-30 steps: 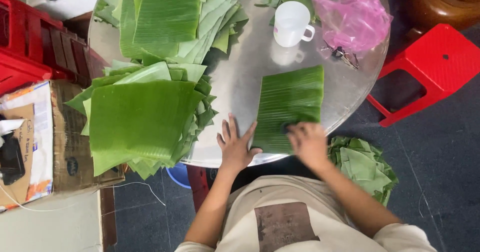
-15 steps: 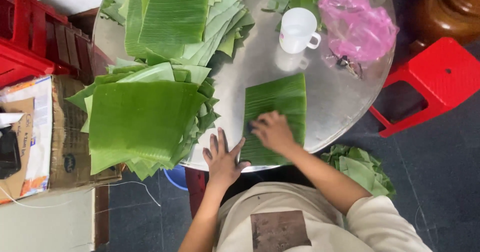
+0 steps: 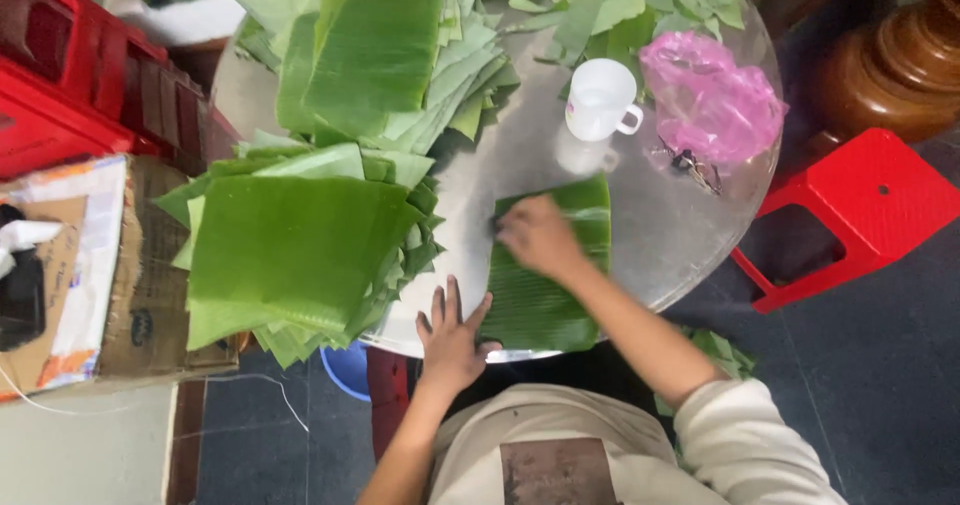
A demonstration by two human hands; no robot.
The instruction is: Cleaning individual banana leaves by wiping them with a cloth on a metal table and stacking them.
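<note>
Two bare hands work at a round metal table [image 3: 690, 235], seen from above by a camera on the person's head. One banana leaf piece [image 3: 545, 300], rectangular and dark green, lies flat on the near part of the tabletop, its near end just at the table's rim. The right hand [image 3: 537, 235] rests on the far half of this leaf, fingers curled and pressed down; it appears to have something small under the fingertips, but it is blurred and I cannot tell what. The left hand [image 3: 452, 337] lies flat with fingers spread, palm down at the table's near rim, touching the leaf's near left corner without gripping anything. To the left, a thick stack of cut leaves [image 3: 290, 250] sits partly overhanging the table's edge. Beyond it, a second leaf pile [image 3: 385, 60] covers the far side of the table. A white mug [image 3: 600, 100] stands beyond the single leaf, and a crumpled pink plastic bag [image 3: 712, 95] lies just to its right, with a small bunch of keys [image 3: 692, 167] beside it. A red plastic stool [image 3: 860, 210] stands on the floor to the right, red crates [image 3: 70, 85] and a cardboard box [image 3: 135, 275] to the left.
</note>
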